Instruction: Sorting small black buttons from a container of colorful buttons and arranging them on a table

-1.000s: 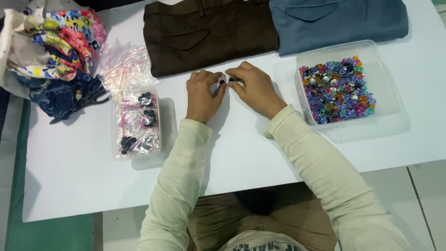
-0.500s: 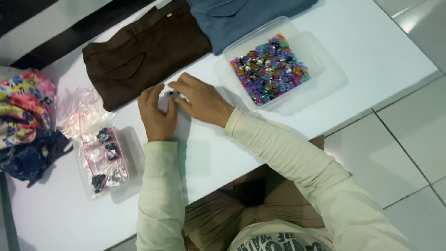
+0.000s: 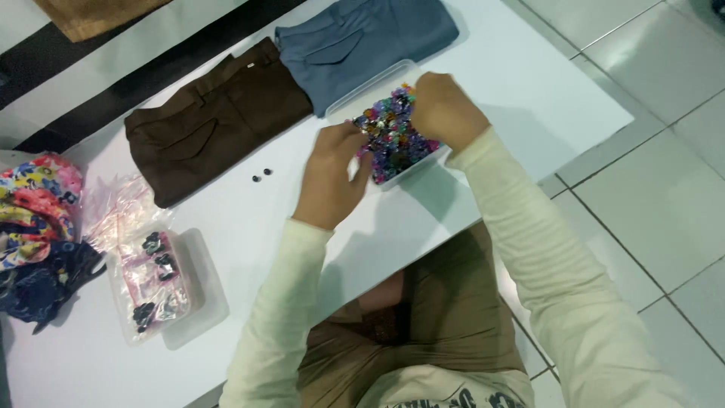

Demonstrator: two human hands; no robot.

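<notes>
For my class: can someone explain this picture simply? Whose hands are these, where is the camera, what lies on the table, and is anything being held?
No machine here: a person's two bare hands, filmed by a camera on their head looking down. The left hand and right hand both reach into a clear tray of small multicoloured pieces; whether either holds one cannot be told. On the white table lie folded brown trousers, folded blue trousers, two tiny dark buttons, a clear box of packets and patterned fabric.

White tabletop (image 3: 226, 227) runs diagonally across the frame. Right side is pale tiled floor (image 3: 649, 151) with grey grout lines, and a dark strip (image 3: 113, 83) sits upper left.
</notes>
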